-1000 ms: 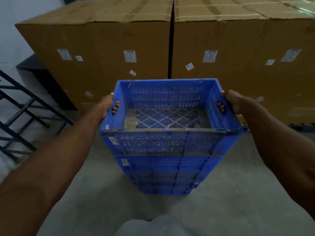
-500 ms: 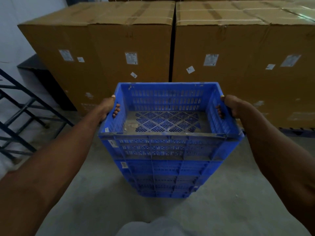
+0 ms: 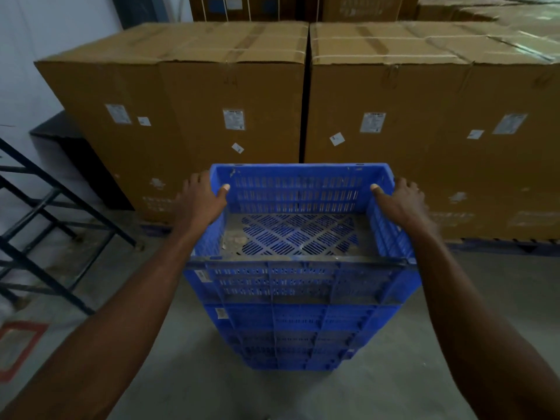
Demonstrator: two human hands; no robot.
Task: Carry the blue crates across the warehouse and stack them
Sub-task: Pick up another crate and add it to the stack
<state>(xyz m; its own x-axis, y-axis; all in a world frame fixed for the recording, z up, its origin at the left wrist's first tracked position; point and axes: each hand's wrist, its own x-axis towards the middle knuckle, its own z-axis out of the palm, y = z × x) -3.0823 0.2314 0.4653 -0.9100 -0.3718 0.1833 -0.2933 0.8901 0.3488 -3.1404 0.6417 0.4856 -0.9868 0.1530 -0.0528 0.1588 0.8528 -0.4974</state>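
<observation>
A blue slatted crate sits on top of a stack of several more blue crates standing on the concrete floor right in front of me. It is empty, with some dirt on its perforated bottom. My left hand lies over the crate's left rim, thumb inside the wall and fingers outside. On the right rim my right hand holds the same way. Both hands are above the side handle holes.
Two tall cardboard boxes stand just behind the stack. A dark metal frame leans at the left, with a red floor marking below it. Bare concrete floor lies around the stack.
Both hands have pulled their fingers out of the side handle holes and moved up onto the top rims. The crate has settled onto the stack, and my view has tilted up a little.
</observation>
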